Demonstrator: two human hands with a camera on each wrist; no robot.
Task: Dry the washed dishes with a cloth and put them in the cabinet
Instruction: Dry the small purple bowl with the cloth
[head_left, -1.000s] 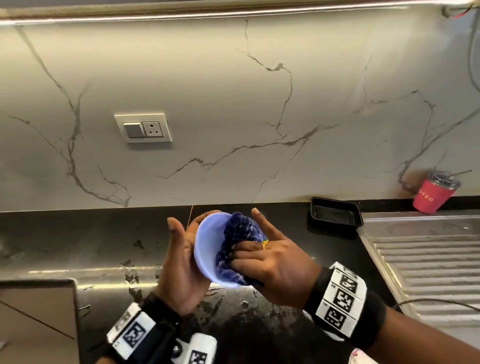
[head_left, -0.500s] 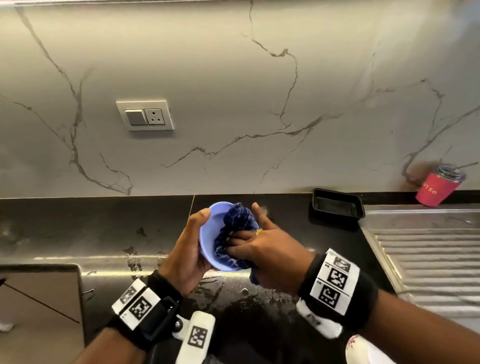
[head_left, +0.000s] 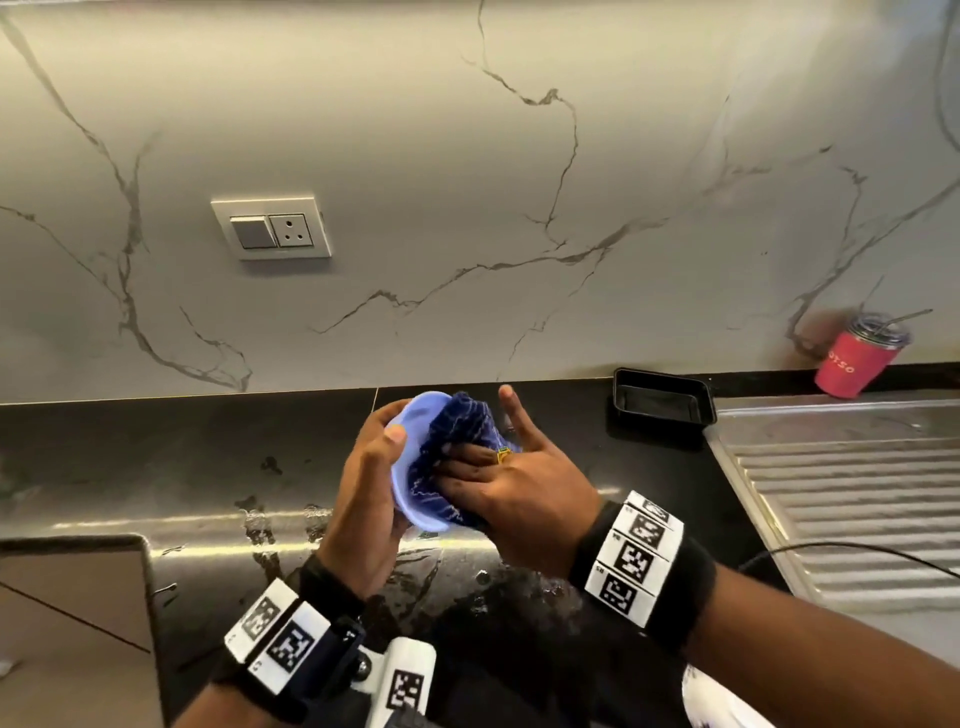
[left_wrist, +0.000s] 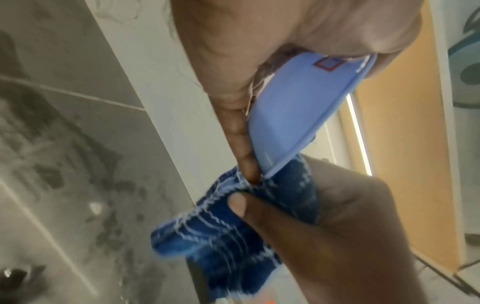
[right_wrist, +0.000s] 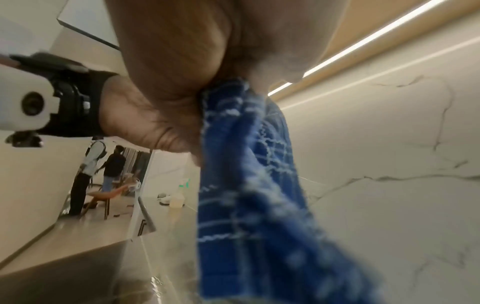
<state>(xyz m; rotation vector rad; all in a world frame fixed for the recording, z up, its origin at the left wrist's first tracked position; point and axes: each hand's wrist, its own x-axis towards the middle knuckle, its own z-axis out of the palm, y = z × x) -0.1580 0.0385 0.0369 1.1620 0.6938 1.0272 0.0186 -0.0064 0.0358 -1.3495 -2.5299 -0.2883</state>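
A light blue plastic bowl (head_left: 410, 457) is held on its side above the black counter, mouth facing right. My left hand (head_left: 371, 483) grips it from behind, thumb over the near rim. A dark blue checked cloth (head_left: 460, 441) is stuffed into the bowl. My right hand (head_left: 498, 478) presses the cloth into the bowl with curled fingers, its forefinger sticking up. In the left wrist view the bowl (left_wrist: 298, 115) lies against my palm, and the cloth (left_wrist: 221, 232) is bunched under the right thumb. The right wrist view shows the cloth (right_wrist: 249, 185) hanging from my palm.
The black counter (head_left: 182, 457) is wet below the hands. A black rectangular tray (head_left: 660, 410) sits at the back right beside the steel draining board (head_left: 841, 499). A red tumbler (head_left: 857, 358) stands against the marble wall. A cable (head_left: 841, 548) crosses the draining board.
The right hand has kept rubbing the cloth around inside the bowl. The bowl has turned slightly in the left hand, whose thumb now lies over the rim.
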